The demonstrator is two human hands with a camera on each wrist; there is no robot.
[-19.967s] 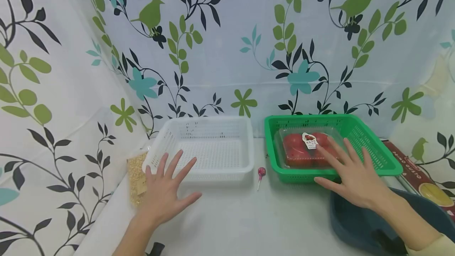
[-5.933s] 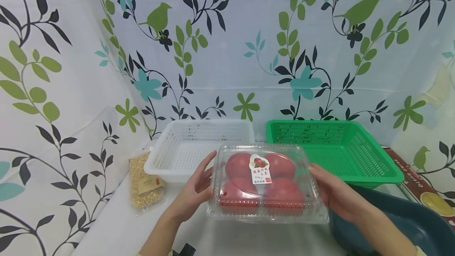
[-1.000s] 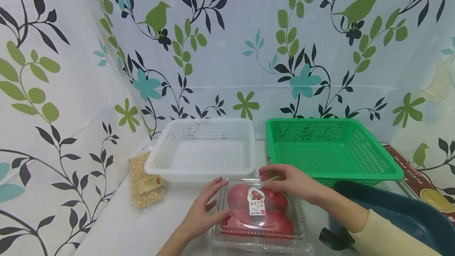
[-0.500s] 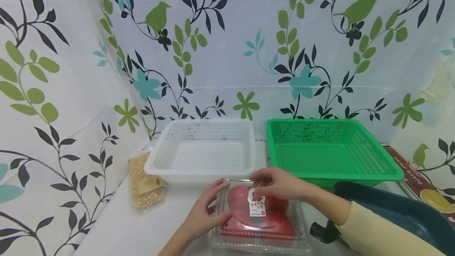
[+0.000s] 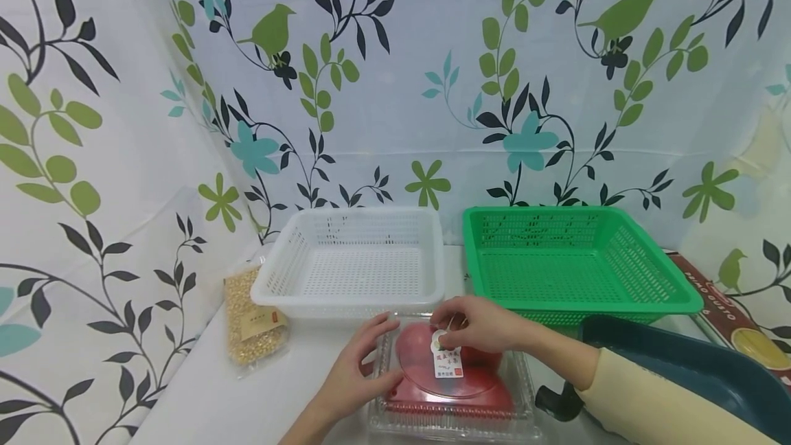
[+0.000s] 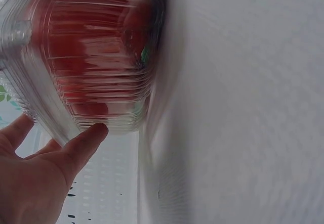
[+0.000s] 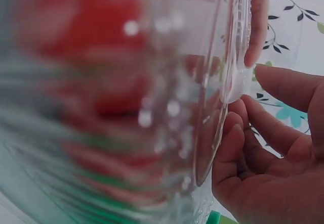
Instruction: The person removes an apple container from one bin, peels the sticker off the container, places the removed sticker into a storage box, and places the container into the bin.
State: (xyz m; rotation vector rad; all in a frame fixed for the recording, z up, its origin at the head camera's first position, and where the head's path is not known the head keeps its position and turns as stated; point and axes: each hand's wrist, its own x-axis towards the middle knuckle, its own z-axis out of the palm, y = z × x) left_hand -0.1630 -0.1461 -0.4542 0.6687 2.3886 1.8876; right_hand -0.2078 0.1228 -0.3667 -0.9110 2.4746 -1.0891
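Observation:
In front of the baskets, a clear plastic fruit box (image 5: 402, 424) with large red fruit (image 5: 414, 345) rests lid-up on the table. My left hand (image 5: 358, 366) grips its left side, thumb on the lid; in the left wrist view one finger (image 6: 87, 140) touches the ribbed wall below the rim. On the lid sits a white paper label (image 5: 448, 364) with red writing. My right hand (image 5: 482, 325) holds its upper end, which the thumb partly covers. The right wrist view shows curled fingers and thumb right at the label (image 7: 235, 85).
Behind the box stand a white basket (image 5: 346, 307) and a green basket (image 5: 593, 306). A bag of yellow kernels (image 5: 247, 314) lies at left. A dark blue tub (image 5: 686, 369), with a black handle-like piece (image 5: 559, 400) beside it, and a red-brown printed pack (image 5: 735, 325) are at right.
The box, first in the green basket, was carried over and set down in front. In the last second my right fingers moved from the lid's back edge onto the label. My left hand stayed.

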